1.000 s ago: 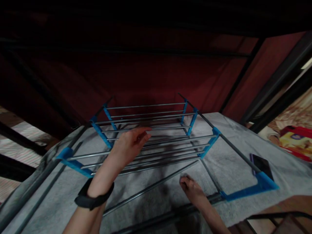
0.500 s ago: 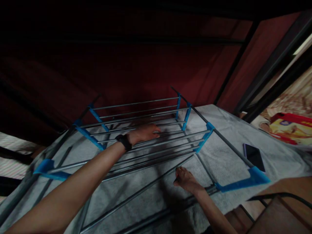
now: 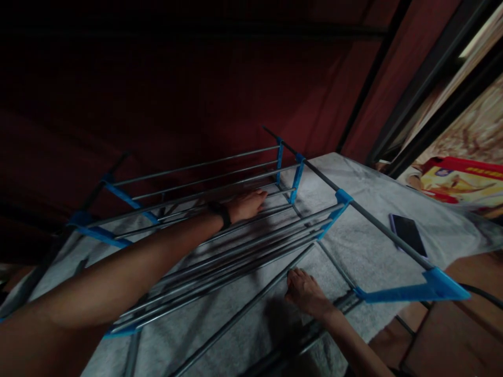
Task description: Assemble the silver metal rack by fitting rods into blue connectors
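Note:
A rack of grey metal rods with blue plastic brackets point(image 3: 298, 178) lies on a pale cloth point(image 3: 365, 191). My left hand point(image 3: 248, 204), a dark band at its wrist, reaches across the front rods to a rod point(image 3: 281, 192) of the tier behind. Its fingers are curled down onto that rod. Closer to me, my right hand point(image 3: 306, 292) is closed beside a slanting rod point(image 3: 251, 303), its knuckles at the rod's edge. What its fingers hold, if anything, is hidden. A long side pole point(image 3: 377, 225) runs to a large blue end bracket point(image 3: 428, 288) on the right.
A phone point(image 3: 408, 233) lies on the cloth beyond the side pole. Farther right is a red and yellow printed box point(image 3: 459, 180), with part of a person beside it. A dark red wall point(image 3: 220, 104) stands behind the rack. A brown chair point(image 3: 451, 340) is at lower right.
My left hand has moved a little right and away from me, its fingers now more curled. The rack's left side sits farther left in view. My right hand stays nearly in place.

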Available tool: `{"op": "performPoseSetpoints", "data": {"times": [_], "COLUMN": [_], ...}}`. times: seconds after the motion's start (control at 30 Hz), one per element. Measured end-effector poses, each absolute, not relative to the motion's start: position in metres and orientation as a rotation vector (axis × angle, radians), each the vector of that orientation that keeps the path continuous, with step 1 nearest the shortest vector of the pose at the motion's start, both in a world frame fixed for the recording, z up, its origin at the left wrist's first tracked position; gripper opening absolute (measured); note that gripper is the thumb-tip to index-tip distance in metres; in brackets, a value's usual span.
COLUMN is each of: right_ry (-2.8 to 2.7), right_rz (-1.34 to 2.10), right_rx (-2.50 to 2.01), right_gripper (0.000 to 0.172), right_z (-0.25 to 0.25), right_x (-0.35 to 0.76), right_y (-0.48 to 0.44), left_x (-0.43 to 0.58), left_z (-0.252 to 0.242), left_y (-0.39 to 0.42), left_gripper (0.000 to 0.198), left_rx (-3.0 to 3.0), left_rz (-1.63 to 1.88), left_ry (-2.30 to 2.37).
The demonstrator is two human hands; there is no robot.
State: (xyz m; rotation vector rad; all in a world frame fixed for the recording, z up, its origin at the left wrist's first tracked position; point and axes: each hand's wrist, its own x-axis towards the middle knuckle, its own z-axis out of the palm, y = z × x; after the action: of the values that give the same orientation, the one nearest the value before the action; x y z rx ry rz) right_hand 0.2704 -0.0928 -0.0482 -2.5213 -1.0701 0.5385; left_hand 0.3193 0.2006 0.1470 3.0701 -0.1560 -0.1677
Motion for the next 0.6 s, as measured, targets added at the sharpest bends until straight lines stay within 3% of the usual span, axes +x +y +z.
{"op": "performPoseSetpoints", "data": {"times": [0.13,0.27,0.37,0.6], "right_ry": [-0.969,-0.739,-0.579,-0.462], "right_rz": [0.247,0.414,0.318,0.048], "right_rx": [-2.283,-2.035,-1.931,-1.811], "right_gripper": [0.007,0.020,0.026,0.020], "right_z": [-0.064,-0.022,0.032,0.095], "right_x": [0.261,0.268,0.288,0.337], "right_y": [-0.105,-0.115,-0.105,-0.063], "left_x": [0.341,0.364,0.384,0.414], "left_z": [0.134,0.117,0.104,0.088], "left_y": [0.191,0.187,0.193,0.190], "left_gripper": [0.041,0.036,0.033,0.035], "left_rx": [3.117,3.070,2.990,2.816], "left_rz": [-0.154,-0.057,0.013,-0.008], "left_ry": [-0.197,-0.176,-0.131,-0.240]}}
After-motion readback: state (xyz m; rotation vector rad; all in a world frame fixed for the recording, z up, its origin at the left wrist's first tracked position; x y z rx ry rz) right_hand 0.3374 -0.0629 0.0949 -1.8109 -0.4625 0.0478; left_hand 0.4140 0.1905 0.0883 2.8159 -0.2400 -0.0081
